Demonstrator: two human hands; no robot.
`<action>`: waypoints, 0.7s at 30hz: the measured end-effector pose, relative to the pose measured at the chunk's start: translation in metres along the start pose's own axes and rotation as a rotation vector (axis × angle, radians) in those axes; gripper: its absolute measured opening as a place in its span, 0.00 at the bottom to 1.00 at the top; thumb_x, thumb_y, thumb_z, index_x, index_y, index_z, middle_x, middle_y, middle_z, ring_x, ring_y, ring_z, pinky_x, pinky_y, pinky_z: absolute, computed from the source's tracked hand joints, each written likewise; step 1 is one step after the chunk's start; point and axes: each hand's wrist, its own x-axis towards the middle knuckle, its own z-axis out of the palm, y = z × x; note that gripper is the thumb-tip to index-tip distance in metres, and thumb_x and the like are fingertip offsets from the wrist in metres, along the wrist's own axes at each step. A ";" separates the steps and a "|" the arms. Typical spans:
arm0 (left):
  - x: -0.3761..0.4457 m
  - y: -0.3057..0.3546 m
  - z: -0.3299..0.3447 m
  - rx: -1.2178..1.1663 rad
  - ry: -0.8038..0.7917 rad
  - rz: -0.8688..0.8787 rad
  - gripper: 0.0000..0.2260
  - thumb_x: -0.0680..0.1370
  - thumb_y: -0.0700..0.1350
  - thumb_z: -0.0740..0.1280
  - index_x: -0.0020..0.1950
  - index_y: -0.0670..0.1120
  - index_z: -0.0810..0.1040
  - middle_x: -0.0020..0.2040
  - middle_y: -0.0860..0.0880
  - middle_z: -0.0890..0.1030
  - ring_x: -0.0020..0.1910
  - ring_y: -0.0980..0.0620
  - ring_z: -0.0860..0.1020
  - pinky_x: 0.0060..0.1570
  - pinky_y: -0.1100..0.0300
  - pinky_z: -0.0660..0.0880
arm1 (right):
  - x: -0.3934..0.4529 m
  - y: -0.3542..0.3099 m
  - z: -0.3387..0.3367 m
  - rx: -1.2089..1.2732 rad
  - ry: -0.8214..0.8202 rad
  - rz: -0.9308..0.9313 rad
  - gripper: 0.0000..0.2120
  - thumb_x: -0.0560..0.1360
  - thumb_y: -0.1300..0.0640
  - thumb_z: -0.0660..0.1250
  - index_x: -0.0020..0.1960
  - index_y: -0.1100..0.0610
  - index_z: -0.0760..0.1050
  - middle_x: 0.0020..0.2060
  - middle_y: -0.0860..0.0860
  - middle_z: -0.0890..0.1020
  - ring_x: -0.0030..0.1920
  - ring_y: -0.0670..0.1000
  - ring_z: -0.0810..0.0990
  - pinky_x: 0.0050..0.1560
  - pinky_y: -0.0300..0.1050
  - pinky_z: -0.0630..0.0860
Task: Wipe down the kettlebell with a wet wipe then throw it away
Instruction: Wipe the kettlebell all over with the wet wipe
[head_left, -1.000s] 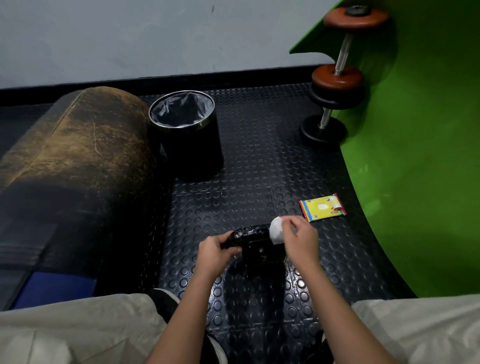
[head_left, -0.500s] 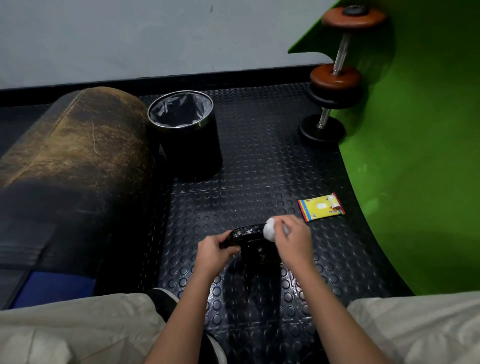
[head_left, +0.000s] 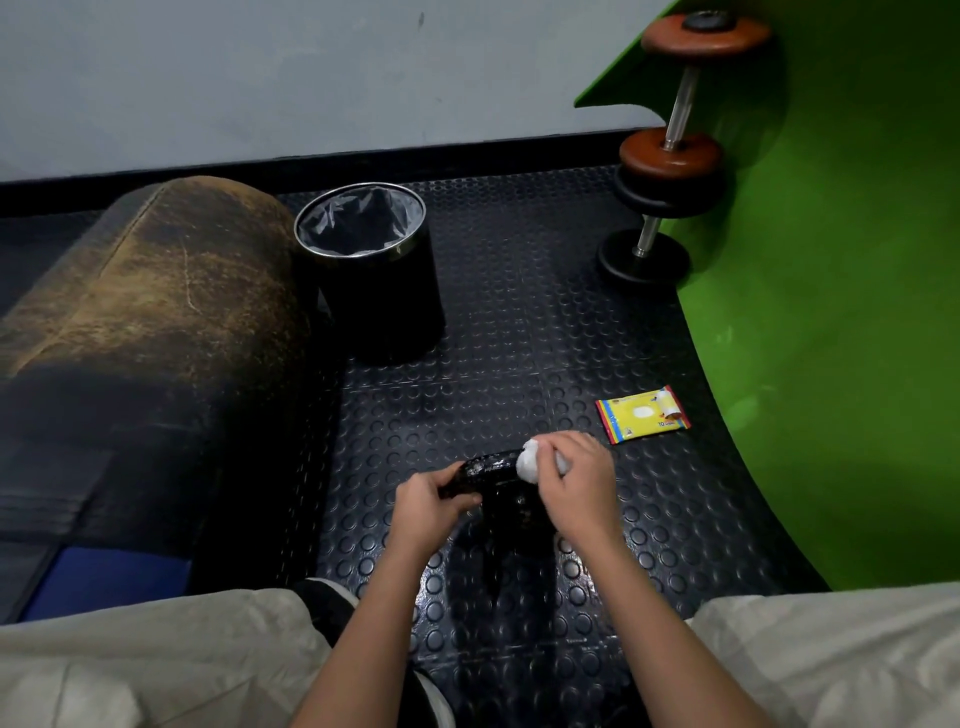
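Black glossy kettlebell (head_left: 498, 480) upright on studded floor — crumpled white wet wipe (head_left: 529, 461) pressed against handle.

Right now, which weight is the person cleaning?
The black kettlebell, held by the left hand while the right hand rubs a wipe on it. The dumbbells stand untouched.

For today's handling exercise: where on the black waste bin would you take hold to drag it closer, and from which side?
Grip the bin by its metal rim, on the near right edge. It stands upright and open, and the padded roll crowds its left side, so coming from the right over bare floor mat looks easiest.
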 end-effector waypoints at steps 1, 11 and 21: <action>0.000 0.000 0.000 0.002 0.003 0.002 0.22 0.70 0.43 0.77 0.62 0.54 0.80 0.41 0.58 0.81 0.41 0.66 0.77 0.37 0.81 0.66 | 0.002 0.005 -0.003 0.063 0.024 0.108 0.10 0.79 0.54 0.62 0.45 0.49 0.82 0.45 0.41 0.81 0.48 0.46 0.77 0.52 0.46 0.74; -0.001 0.000 0.000 -0.020 0.017 0.001 0.21 0.70 0.42 0.77 0.61 0.54 0.81 0.41 0.58 0.81 0.44 0.63 0.78 0.44 0.71 0.68 | -0.005 -0.007 0.008 -0.073 0.041 0.043 0.13 0.81 0.53 0.58 0.45 0.52 0.80 0.43 0.43 0.78 0.48 0.46 0.72 0.55 0.45 0.68; 0.001 -0.002 0.001 -0.031 0.004 -0.013 0.22 0.70 0.43 0.77 0.63 0.53 0.80 0.46 0.57 0.82 0.48 0.61 0.79 0.48 0.69 0.70 | 0.007 0.008 -0.008 0.262 0.075 0.485 0.11 0.82 0.52 0.59 0.47 0.49 0.79 0.46 0.47 0.81 0.51 0.52 0.79 0.45 0.46 0.70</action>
